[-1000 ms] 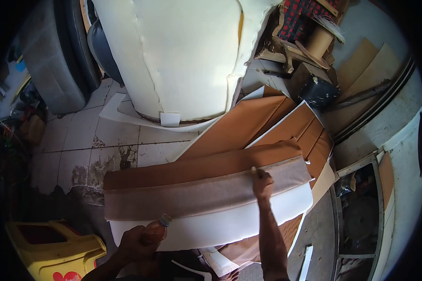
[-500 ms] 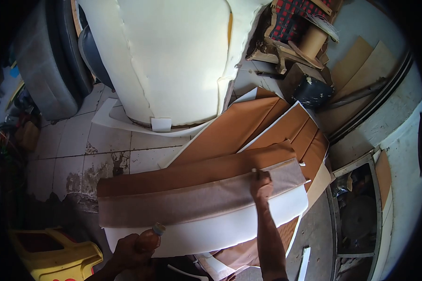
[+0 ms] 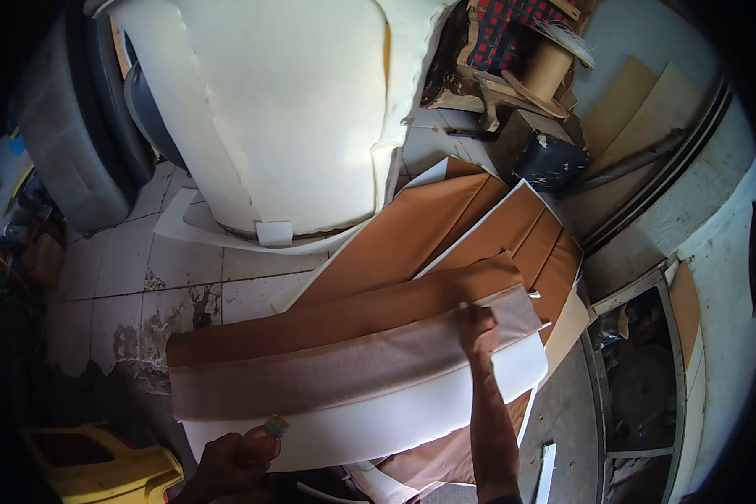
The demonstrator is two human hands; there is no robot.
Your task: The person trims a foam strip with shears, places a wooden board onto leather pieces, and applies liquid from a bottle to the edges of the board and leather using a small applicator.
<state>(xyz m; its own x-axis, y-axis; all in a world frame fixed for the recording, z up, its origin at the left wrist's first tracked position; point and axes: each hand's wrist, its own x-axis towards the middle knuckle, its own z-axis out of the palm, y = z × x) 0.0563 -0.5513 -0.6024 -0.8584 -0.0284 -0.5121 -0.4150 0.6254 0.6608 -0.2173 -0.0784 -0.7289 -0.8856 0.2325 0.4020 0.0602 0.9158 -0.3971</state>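
In the lower left my left hand (image 3: 218, 464) is closed around a small bottle (image 3: 261, 445) of amber-brown content with a pale top. My right hand (image 3: 480, 333) is closed over the right part of a long curved panel. What its fingers pinch is small and pale, too little to name. The panel has a brown leatherette strip (image 3: 336, 309), a duller grey-brown fabric band (image 3: 328, 372) and a white padded strip (image 3: 353, 430) along its near side. My right hand is over the grey-brown band; the bottle is just beside the white strip.
More brown leatherette pieces (image 3: 403, 239) lie under and behind the panel. A large cream foam-covered seat form (image 3: 302, 118) stands behind, a grey cushion (image 3: 71, 126) to its left. A yellow plastic object (image 3: 134, 462) is lower left. A metal-framed cabinet (image 3: 592, 378) stands right.
My right hand has moved slightly to the right along the grey-brown band. My left hand still holds the bottle. The whole view has shifted a little.
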